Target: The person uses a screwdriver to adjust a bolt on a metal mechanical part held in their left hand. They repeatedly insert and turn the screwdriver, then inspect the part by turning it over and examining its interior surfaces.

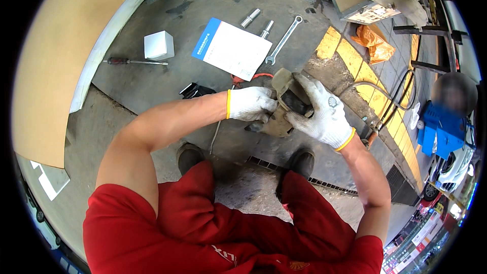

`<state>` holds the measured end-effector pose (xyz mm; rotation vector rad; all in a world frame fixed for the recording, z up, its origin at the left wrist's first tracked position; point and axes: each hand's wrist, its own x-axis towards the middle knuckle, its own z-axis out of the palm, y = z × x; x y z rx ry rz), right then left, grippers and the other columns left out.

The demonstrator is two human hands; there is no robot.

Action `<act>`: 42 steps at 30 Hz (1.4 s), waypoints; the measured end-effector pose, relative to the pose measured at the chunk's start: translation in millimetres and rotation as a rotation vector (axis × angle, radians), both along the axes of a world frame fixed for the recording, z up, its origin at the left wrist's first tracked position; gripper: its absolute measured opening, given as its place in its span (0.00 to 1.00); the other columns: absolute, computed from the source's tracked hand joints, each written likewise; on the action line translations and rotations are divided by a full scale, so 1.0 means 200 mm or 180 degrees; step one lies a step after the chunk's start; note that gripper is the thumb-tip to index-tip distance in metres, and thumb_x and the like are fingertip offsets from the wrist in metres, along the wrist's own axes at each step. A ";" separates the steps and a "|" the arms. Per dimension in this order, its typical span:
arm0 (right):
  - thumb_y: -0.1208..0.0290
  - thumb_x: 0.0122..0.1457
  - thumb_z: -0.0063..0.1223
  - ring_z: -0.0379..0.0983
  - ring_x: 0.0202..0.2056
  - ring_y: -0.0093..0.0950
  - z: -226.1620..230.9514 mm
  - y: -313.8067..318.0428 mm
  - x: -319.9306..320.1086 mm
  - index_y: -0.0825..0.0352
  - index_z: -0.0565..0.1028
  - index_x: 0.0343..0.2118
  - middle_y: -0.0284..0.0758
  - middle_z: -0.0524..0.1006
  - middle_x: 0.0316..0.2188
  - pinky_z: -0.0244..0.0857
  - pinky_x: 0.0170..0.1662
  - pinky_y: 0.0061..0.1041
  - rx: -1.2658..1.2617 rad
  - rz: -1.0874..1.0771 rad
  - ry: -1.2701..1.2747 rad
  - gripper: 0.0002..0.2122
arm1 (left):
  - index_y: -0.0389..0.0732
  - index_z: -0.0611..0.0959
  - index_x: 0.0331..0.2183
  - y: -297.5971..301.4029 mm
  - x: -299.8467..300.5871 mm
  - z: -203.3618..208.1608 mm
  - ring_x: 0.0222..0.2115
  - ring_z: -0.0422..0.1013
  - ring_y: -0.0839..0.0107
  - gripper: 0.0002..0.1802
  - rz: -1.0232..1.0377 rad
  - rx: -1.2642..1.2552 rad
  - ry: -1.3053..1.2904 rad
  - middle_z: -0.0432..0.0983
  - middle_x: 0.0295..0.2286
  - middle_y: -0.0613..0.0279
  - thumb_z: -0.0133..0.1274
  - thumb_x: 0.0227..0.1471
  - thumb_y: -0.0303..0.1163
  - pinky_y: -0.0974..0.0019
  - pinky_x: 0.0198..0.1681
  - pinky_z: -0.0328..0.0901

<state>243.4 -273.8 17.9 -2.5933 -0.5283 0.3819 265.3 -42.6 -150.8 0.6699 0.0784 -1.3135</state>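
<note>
Both of my hands wear white knit gloves with yellow cuffs. Between them is a grimy, tan-grey metal part (278,125) with a dark hollow, which looks like a brake caliper. My right hand (327,111) grips it from the right, thumb and fingers spread around its body. On the other side, my left hand (252,103) has its fingers curled against the part's left edge; the fingertips are partly hidden. A red cord or hose (263,75) shows just beyond the left hand. Black pieces (196,91) lie beside the left wrist.
Farther out lie a white-and-blue paper sheet (236,48), a combination wrench (285,39), two metal pins (250,18), a white box (158,45) and a screwdriver (134,62). An orange bag (374,44) and dark hoses (406,89) are right; a large tan panel (56,66) stands left.
</note>
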 end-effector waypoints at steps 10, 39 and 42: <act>0.50 0.54 0.73 0.80 0.52 0.50 0.02 -0.01 -0.02 0.63 0.67 0.70 0.48 0.77 0.55 0.75 0.54 0.42 -0.0023 0.0065 0.0013 0.42 | 0.34 0.81 0.48 0.00 -0.03 0.06 0.29 0.80 0.73 0.13 0.0049 0.0014 0.0239 0.83 0.37 0.60 0.57 0.62 0.26 0.66 0.36 0.77; 0.49 0.52 0.75 0.77 0.54 0.54 0.10 0.01 -0.04 0.66 0.69 0.68 0.54 0.71 0.56 0.75 0.56 0.44 -0.0213 0.0099 0.0286 0.44 | 0.32 0.85 0.29 0.00 -0.02 0.09 0.24 0.76 0.69 0.08 -0.0461 0.0494 -0.0474 0.78 0.22 0.57 0.61 0.58 0.27 0.62 0.27 0.68; 0.49 0.51 0.76 0.77 0.53 0.54 0.11 0.03 -0.04 0.66 0.69 0.68 0.54 0.71 0.56 0.75 0.55 0.44 -0.0265 0.0124 0.0272 0.44 | 0.31 0.85 0.29 0.01 -0.05 0.08 0.22 0.75 0.70 0.08 -0.0367 0.0275 -0.0486 0.79 0.23 0.57 0.62 0.57 0.26 0.63 0.25 0.67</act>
